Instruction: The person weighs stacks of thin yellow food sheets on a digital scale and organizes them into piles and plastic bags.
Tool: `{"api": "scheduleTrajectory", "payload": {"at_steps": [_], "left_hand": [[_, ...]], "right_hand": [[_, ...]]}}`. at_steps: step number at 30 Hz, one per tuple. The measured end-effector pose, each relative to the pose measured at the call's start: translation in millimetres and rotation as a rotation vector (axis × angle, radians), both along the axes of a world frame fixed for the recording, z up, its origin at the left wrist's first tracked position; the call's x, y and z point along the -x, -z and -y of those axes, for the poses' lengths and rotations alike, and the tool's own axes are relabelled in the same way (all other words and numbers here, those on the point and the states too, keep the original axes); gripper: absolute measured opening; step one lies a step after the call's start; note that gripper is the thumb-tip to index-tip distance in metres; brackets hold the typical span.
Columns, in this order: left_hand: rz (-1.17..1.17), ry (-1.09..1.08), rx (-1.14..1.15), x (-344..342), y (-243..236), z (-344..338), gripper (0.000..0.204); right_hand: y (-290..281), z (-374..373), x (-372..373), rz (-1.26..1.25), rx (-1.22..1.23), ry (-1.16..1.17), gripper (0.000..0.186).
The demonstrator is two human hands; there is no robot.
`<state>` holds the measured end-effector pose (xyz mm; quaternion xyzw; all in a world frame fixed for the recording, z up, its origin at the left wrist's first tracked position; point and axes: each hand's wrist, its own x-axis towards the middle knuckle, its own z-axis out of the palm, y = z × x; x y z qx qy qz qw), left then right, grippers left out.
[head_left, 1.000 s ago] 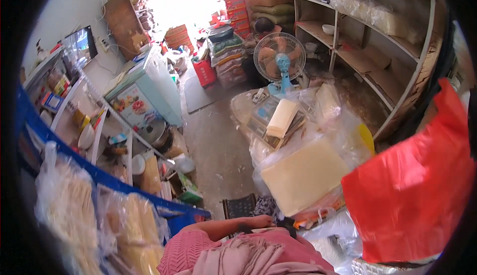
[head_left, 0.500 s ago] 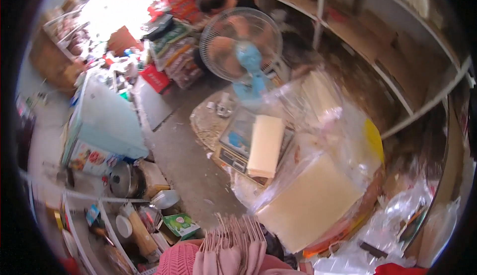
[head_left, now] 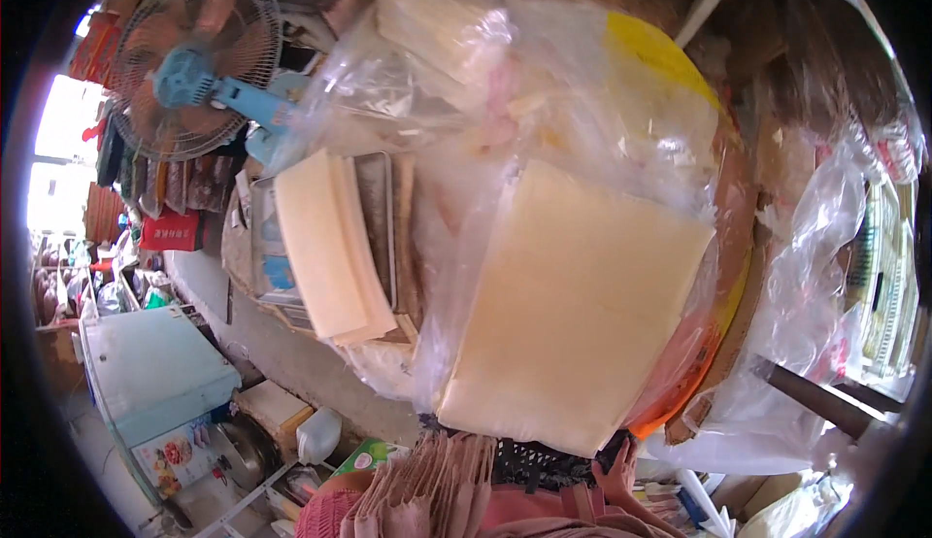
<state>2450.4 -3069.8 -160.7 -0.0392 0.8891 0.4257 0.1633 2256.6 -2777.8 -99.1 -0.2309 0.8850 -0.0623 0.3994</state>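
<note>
My right hand (head_left: 616, 475) shows at the lower edge, beside the near right corner of a large cream-coloured flat sheet (head_left: 582, 305). Its fingers point upward and look apart, with nothing visible in them; whether they touch the corner I cannot tell. My left hand is out of view. The sheet lies on clear plastic film (head_left: 447, 266) over a round table. Left of it, a folded stack of similar cream sheets (head_left: 325, 247) rests on a weighing scale (head_left: 381, 184). Another cream bundle (head_left: 437, 33) lies under plastic at the far side.
A blue fan (head_left: 184, 77) stands at the far left of the table. Beyond the gap at left is a pale blue cabinet (head_left: 155, 358), with a metal pot (head_left: 248, 451) nearby. Crumpled clear plastic (head_left: 811, 237) hangs at right. A black basket (head_left: 544, 465) is at the near edge.
My view has swung right and closer over the table, so the sheets, scale and fan sit further left. My right hand has come into view at the near edge.
</note>
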Motion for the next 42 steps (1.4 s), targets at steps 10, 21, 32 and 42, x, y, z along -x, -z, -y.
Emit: {"api": "scheduleTrajectory", "payload": {"at_steps": [10,21,32,42], "left_hand": [[-0.372,0.123,0.223,-64,82,-16,0.025],[-0.420,-0.087,0.001,-106,48,-29,0.016],[-0.665,-0.245,0.799,-7,-54,52,0.047],[-0.347,-0.058,0.839,10,-29,76,0.063]], "right_hand": [[91,-8,-29,-0.212,0.006,0.091,0.096],[64,-2,-93,-0.582,0.408,0.096,0.087],[-55,108,-59,-0.569,0.887,-0.190,0.043],[30,95,-153,0.338,0.859,-0.768,0.025]]}}
